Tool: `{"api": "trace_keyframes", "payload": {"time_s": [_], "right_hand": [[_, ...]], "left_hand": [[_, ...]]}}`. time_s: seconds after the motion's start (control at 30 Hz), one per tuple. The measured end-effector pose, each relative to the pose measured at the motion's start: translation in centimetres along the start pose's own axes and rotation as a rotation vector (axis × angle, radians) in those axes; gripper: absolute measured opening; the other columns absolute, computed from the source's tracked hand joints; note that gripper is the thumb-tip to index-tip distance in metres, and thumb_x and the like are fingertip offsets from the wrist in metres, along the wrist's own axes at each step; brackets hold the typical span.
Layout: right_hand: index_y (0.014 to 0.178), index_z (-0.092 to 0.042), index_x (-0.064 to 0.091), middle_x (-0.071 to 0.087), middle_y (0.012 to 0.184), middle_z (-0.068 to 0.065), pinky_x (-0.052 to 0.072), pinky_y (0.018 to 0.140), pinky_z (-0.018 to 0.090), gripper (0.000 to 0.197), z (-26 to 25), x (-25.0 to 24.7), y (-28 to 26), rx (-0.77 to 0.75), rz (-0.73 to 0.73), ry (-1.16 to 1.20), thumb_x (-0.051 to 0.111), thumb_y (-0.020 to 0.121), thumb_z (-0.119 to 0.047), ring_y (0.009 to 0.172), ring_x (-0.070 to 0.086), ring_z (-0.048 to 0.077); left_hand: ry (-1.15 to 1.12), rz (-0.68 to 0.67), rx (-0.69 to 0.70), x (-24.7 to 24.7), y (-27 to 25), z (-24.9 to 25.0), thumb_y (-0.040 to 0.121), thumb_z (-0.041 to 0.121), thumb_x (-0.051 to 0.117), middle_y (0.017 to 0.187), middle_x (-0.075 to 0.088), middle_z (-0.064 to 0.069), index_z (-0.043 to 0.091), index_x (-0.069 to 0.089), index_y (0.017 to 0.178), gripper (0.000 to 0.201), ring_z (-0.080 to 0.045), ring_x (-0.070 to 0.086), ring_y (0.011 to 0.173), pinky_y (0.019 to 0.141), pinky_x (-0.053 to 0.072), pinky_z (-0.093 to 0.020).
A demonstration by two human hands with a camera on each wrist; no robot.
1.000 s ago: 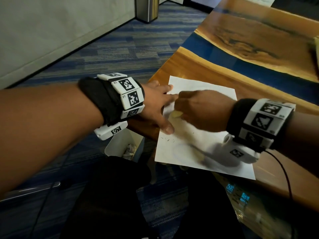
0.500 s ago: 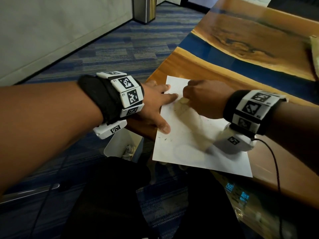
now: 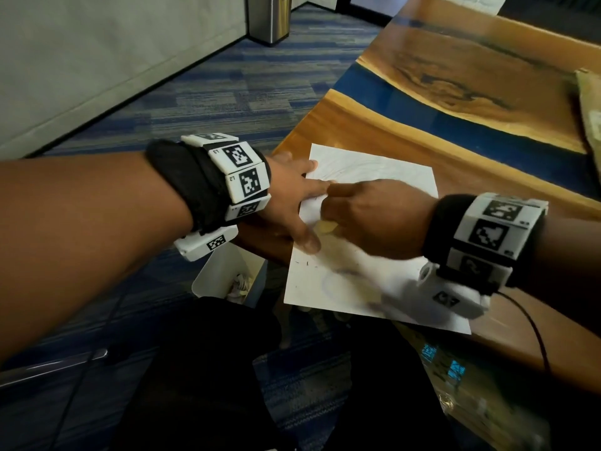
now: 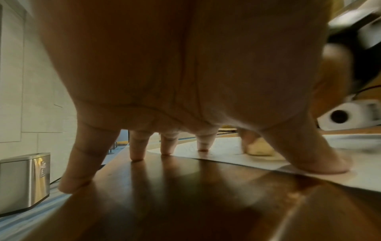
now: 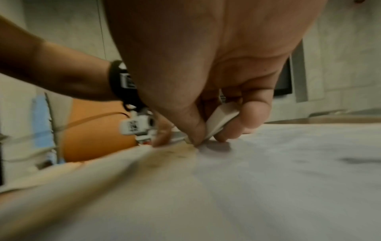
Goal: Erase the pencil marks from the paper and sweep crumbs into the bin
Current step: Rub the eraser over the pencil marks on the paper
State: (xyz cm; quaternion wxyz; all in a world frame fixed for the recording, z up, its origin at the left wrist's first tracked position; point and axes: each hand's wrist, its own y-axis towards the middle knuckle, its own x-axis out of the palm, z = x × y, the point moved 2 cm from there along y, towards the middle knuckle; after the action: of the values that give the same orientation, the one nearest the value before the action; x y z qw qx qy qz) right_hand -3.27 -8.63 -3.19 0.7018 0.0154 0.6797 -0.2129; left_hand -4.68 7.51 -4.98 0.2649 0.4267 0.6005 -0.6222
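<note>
Ideally, the paper (image 3: pixel 374 177) is kept pinned by the flat, spread left hand (image 3: pixel 289 203) while the eraser (image 5: pixel 220 117), pinched in the right hand (image 3: pixel 374 219), is rubbed with short, light strokes.

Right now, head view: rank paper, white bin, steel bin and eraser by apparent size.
1. paper, largest.
2. white bin, partly hidden by the left arm.
3. steel bin, cut off by the frame and farther away, so its rank against the white bin is unsure.
4. eraser, a sliver under the right hand.
</note>
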Motion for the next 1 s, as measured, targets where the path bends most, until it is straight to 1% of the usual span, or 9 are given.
{"api": "trace_keyframes", "payload": {"time_s": [0.1, 0.13, 0.27, 0.4, 0.57, 0.7, 0.77, 0.87, 1.0], "right_hand": [[0.114, -0.020, 0.055, 0.049, 0.102, -0.006, 0.051, 0.068, 0.035, 0.020, 3.7, -0.4, 0.3, 0.209, 0.027, -0.057, 0.046, 0.099, -0.028, 0.084, 0.056, 0.020], [0.114, -0.020, 0.055, 0.050, 0.103, -0.005, 0.050, 0.067, 0.036, 0.019, 3.8, -0.3, 0.2, 0.215, 0.040, -0.062, 0.046, 0.099, -0.027, 0.082, 0.056, 0.021], [0.116, -0.023, 0.055, 0.041, 0.103, -0.009, 0.054, 0.074, 0.039, 0.020, 0.0, 0.2, -0.4, -0.040, -0.030, 0.000, 0.047, 0.100, -0.031, 0.085, 0.058, 0.022], [0.117, -0.020, 0.055, 0.045, 0.101, -0.006, 0.050, 0.069, 0.035, 0.023, 3.3, -0.6, -0.2, 0.198, -0.025, -0.083, 0.044, 0.100, -0.032, 0.086, 0.057, 0.023], [0.112, -0.024, 0.053, 0.035, 0.099, -0.009, 0.052, 0.071, 0.040, 0.017, 0.0, -0.1, -0.7, -0.017, -0.055, -0.033, 0.045, 0.100, -0.033, 0.080, 0.056, 0.024], [0.114, -0.019, 0.054, 0.046, 0.101, -0.006, 0.054, 0.071, 0.039, 0.022, 3.5, -0.8, -0.5, 0.214, -0.034, -0.094, 0.043, 0.100, -0.032, 0.083, 0.057, 0.022], [0.115, -0.018, 0.054, 0.044, 0.100, -0.006, 0.051, 0.067, 0.037, 0.022, 3.1, -0.6, -0.4, 0.199, -0.016, -0.092, 0.044, 0.100, -0.030, 0.078, 0.053, 0.021], [0.114, -0.021, 0.054, 0.036, 0.100, -0.009, 0.052, 0.068, 0.036, 0.018, 0.3, -0.1, -0.4, 0.007, -0.035, -0.039, 0.047, 0.100, -0.030, 0.078, 0.055, 0.021], [0.113, -0.022, 0.055, 0.049, 0.101, -0.006, 0.055, 0.071, 0.041, 0.022, 3.1, -0.6, 0.0, 0.208, -0.020, -0.030, 0.042, 0.100, -0.034, 0.082, 0.056, 0.021]], "left_hand": [[0.017, -0.004, -0.010, -0.1, -0.3, 0.1, 0.063, 0.092, 0.051, 0.168, -0.007, -0.003, 0.047, -0.009, 0.155, 0.119, -0.040, 0.003, 0.151, 0.116, 0.020, -0.061], [0.010, -0.002, -0.010, -0.1, -0.3, 0.1, 0.064, 0.091, 0.052, 0.168, -0.007, -0.003, 0.048, -0.008, 0.155, 0.117, -0.039, 0.004, 0.151, 0.116, 0.020, -0.060], [-0.004, 0.003, 0.004, -0.3, -0.2, 0.1, 0.062, 0.091, 0.055, 0.167, -0.002, -0.003, 0.050, 0.000, 0.155, 0.116, -0.039, 0.006, 0.150, 0.114, 0.024, -0.059], [0.013, -0.001, -0.010, -0.3, -0.3, 0.2, 0.063, 0.091, 0.053, 0.167, -0.004, -0.003, 0.052, -0.008, 0.153, 0.116, -0.039, 0.007, 0.150, 0.114, 0.024, -0.059], [0.002, -0.005, -0.005, -0.3, 0.1, 0.0, 0.057, 0.095, 0.055, 0.166, 0.001, -0.002, 0.054, -0.003, 0.153, 0.120, -0.040, 0.008, 0.149, 0.112, 0.026, -0.060], [0.028, -0.005, -0.015, -0.4, 0.0, 0.2, 0.061, 0.092, 0.054, 0.166, 0.001, -0.004, 0.053, -0.009, 0.153, 0.118, -0.039, 0.010, 0.149, 0.113, 0.026, -0.058], [0.025, -0.001, -0.013, -0.4, 0.0, 0.2, 0.062, 0.092, 0.055, 0.166, 0.001, -0.003, 0.052, -0.006, 0.153, 0.117, -0.039, 0.009, 0.149, 0.112, 0.026, -0.058], [0.019, -0.007, -0.006, -0.4, -0.1, 0.1, 0.060, 0.092, 0.056, 0.166, 0.000, -0.001, 0.049, 0.002, 0.154, 0.117, -0.038, 0.006, 0.150, 0.112, 0.027, -0.059], [0.008, -0.006, -0.012, -0.2, -0.3, 0.1, 0.064, 0.091, 0.052, 0.168, -0.006, 0.000, 0.050, -0.008, 0.154, 0.116, -0.037, 0.003, 0.151, 0.116, 0.020, -0.059]]}}
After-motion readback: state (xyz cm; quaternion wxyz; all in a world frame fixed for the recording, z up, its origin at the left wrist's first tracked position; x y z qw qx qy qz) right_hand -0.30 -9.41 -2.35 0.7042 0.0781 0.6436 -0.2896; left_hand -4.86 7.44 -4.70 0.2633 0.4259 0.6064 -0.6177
